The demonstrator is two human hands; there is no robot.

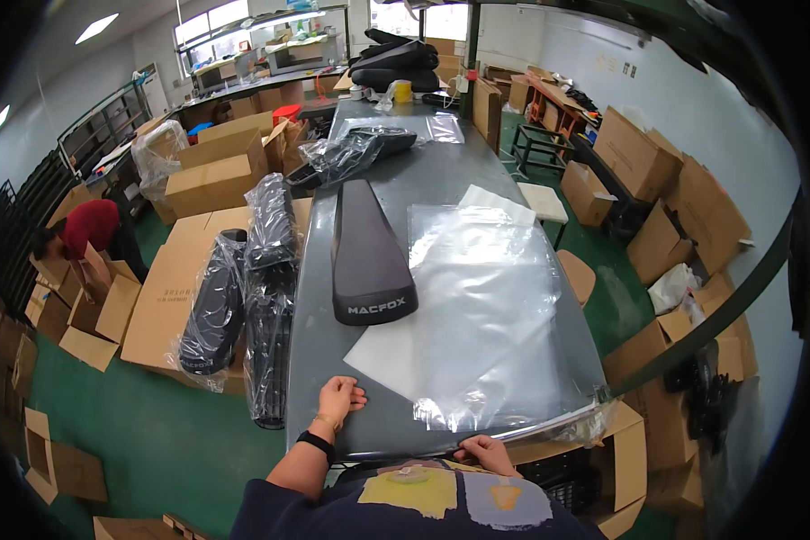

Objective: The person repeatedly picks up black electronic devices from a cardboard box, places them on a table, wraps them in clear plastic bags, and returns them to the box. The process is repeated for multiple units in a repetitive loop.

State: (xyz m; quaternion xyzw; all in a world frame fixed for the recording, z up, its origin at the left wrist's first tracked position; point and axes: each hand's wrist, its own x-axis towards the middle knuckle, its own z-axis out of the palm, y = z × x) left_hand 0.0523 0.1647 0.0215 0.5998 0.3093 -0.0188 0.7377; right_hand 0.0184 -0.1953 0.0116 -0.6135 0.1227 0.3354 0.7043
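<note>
A long black seat [367, 252], like a bike saddle, lies on the grey metal table [311, 310] with its wide end toward me. To its right is a stack of clear plastic bags [486, 315], partly over white sheets [382, 355]. My left hand [340, 399] rests by the table's left edge, below the seat, fingers curled together around nothing visible. At the near edge, just below the bags, my right hand [488, 453] has its fingers pinched together. Whether something thin is between them cannot be made out. Neither hand touches the seat.
Left of the table, plastic-wrapped seats [214, 310] lie on a large carton [175, 279]. More wrapped seats [355, 153] lie farther up the table. An open carton [625, 454] stands at the near right corner. A person in red [90, 229] bends over a box at far left.
</note>
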